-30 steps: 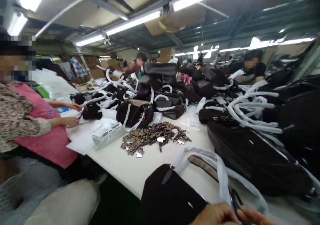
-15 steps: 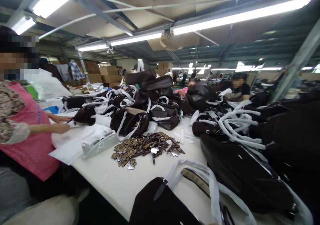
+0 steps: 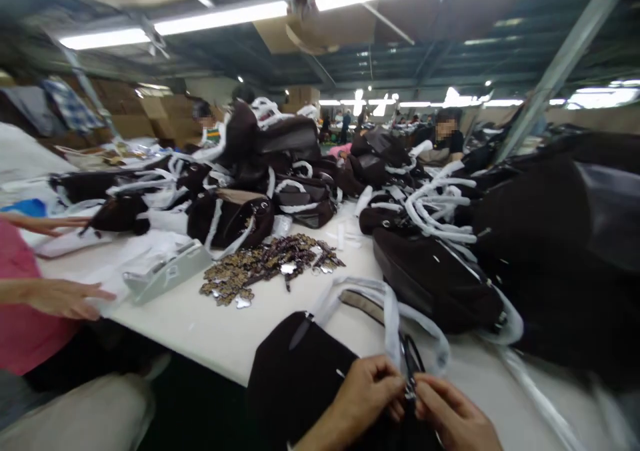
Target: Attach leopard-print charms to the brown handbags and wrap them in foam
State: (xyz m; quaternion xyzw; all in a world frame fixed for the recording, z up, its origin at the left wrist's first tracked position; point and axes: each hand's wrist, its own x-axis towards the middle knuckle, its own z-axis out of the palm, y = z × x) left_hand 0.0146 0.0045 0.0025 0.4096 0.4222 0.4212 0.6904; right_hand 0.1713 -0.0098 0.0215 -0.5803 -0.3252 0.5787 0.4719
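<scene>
A dark brown handbag [image 3: 300,377] lies at the table's near edge, its handle [image 3: 393,311] wrapped in white paper. My left hand [image 3: 363,397] is closed in a pinch over the bag, at the metal clip of a thin black strap [image 3: 413,357]. From the other side my right hand [image 3: 457,414] pinches the same strap, its fingertips close to those of the left. The strap's loop stands up between the hands. The fingers partly hide the clip, so its exact shape cannot be made out.
A heap of brown flower-patterned charms [image 3: 270,264] lies mid-table, beside a grey dispenser-like holder [image 3: 167,271]. More dark handbags [image 3: 440,281] with wrapped handles are piled behind and to the right. At the left, a co-worker's hand [image 3: 63,297] reaches over the table edge.
Both my hands have come into view at the bag's strap. The view has turned right and down, and the co-worker's near hand has moved toward the table's front edge.
</scene>
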